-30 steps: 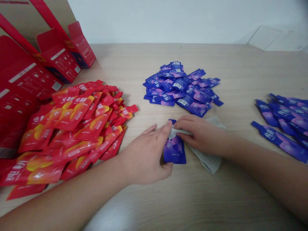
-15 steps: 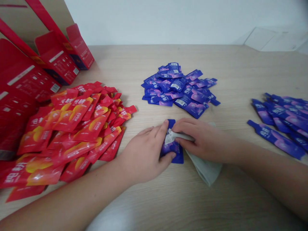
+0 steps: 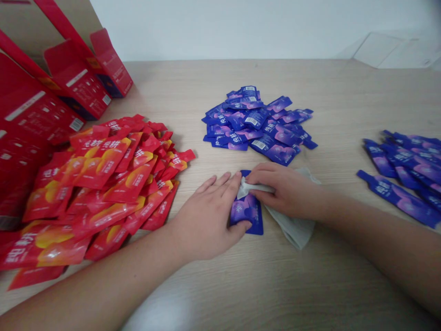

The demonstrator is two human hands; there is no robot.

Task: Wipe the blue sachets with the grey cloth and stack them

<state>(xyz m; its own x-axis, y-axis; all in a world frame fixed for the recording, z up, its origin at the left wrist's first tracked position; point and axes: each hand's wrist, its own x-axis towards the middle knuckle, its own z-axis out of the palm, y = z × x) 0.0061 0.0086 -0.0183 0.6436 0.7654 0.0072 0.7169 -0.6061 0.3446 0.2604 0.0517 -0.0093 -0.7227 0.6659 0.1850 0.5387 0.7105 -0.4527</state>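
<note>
A blue-purple pouch (image 3: 247,212) lies flat on the table in front of me. My left hand (image 3: 210,220) rests palm down at its left side with the fingers stretched out. The index finger and thumb press on the pouch and keep it against the table. In my right hand (image 3: 287,191) is a bunched white cloth (image 3: 292,230), pinched between thumb and fingers. One tip of the cloth touches the upper part of the pouch, and the rest hangs under the hand onto the table.
Red pouches (image 3: 113,184) are heaped on the left, before open red boxes (image 3: 82,82). Blue pouches form a pile (image 3: 255,122) behind my hands and another pile (image 3: 409,165) at the right. A clear plastic piece (image 3: 389,50) stands by the back wall.
My right hand has moved slightly up across the pouch with the cloth, so more of the pouch's middle shows. The left hand's fingers have spread a little, and the hand stays in place.
</note>
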